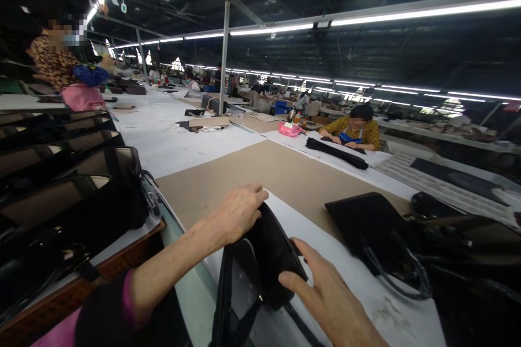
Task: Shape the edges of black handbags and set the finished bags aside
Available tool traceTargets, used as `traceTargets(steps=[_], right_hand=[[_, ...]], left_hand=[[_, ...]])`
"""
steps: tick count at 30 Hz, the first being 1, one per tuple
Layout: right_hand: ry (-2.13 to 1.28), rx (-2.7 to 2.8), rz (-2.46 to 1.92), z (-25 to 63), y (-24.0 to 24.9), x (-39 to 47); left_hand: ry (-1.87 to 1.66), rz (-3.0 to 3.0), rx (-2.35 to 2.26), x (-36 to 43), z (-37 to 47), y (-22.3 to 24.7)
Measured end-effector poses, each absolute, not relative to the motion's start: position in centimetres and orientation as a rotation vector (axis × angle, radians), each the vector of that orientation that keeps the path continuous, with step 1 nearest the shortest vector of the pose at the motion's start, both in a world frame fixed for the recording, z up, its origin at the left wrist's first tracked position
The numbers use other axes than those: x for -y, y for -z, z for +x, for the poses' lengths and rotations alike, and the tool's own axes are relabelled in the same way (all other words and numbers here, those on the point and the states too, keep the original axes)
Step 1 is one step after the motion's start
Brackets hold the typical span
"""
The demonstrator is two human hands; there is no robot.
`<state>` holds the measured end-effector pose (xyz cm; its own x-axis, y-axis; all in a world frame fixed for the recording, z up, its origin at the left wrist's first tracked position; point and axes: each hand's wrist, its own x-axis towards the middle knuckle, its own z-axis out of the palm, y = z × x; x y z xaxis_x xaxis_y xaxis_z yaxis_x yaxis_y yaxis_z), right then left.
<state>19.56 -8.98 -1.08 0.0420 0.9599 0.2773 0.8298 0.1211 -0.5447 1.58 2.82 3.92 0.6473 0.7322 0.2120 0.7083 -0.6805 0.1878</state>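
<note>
A black bag stands at the near table edge, with straps hanging toward the bottom of the view. My left hand is closed over the bag's far upper corner, fingers curled round its edge. On the near right side, my right hand grips the bag between thumb and fingers. The bag's underside and my left fingertips are partly hidden.
Several black bags are lined up at left. More black bags with handles lie at right. Brown board covers part of the white table. A person in yellow works across, near a pink basket; another person stands far left.
</note>
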Motion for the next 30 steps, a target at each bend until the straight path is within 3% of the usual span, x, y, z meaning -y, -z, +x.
traceTargets(steps=[6, 13, 21, 30], right_hand=[[-0.697, 1.776, -1.602, 19.1, -0.2, 8.6], [-1.076, 1.877, -1.420, 22.6, -2.4, 5.1], [-0.326, 1.599, -1.630, 20.7, 1.7, 6.9], [0.148, 1.702, -1.540, 18.7, 2.6, 8.2]], left_hand=[[-0.528, 2.692, -0.754, -2.8, 2.2, -3.9], [-0.419, 2.639, -0.951, -2.5, 1.7, -3.0], [-0.537, 2.485, -1.082, -1.9, 1.6, -1.8], [-0.551, 2.436, -1.136, -0.9, 1.5, -1.8]])
